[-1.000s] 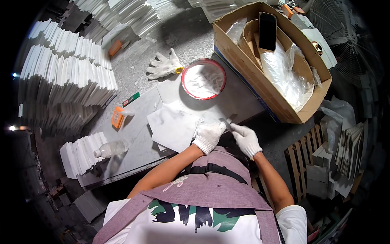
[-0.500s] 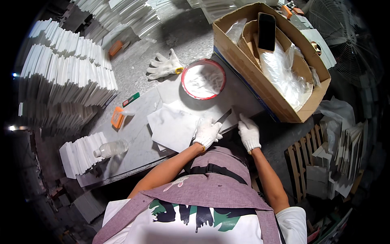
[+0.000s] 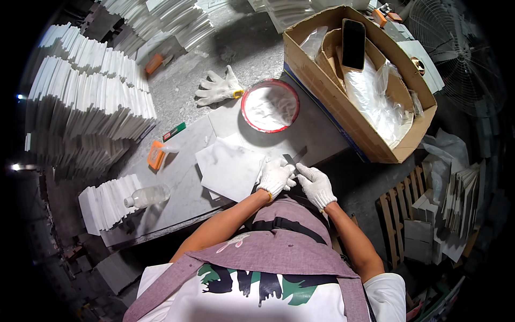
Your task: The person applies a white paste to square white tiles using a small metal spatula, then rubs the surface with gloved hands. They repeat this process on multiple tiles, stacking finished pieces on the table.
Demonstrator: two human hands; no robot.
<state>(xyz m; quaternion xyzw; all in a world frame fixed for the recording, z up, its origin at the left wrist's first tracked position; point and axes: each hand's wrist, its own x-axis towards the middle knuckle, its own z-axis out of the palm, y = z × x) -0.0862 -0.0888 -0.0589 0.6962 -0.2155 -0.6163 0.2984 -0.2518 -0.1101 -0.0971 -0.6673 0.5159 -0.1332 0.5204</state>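
My left hand (image 3: 276, 178), in a white knit glove, is closed round a putty knife (image 3: 301, 154) whose dark flat blade points away and to the right. Close beside it, my gloved right hand (image 3: 316, 187) is closed on a second thin blade, a scraper (image 3: 289, 159), which points up to the left and meets the first one. Both handles are hidden in the gloves. White marble-look tiles (image 3: 228, 169) lie overlapping just left of my left hand. Beyond the hands stands a red-rimmed round tub (image 3: 296, 113) of white paste.
An open cardboard box (image 3: 322, 88) holding plastic bags and a phone (image 3: 353, 45) stands right. Tall tile stacks (image 3: 91, 91) rise at left. A spare glove (image 3: 219, 87), an orange-handled scraper (image 3: 156, 155), a green-and-black item (image 3: 174, 132) and a clear bottle (image 3: 147, 197) lie on the table.
My right hand has moved left, up to my left hand, and the scraper in it now touches the putty knife. My left hand has barely shifted.
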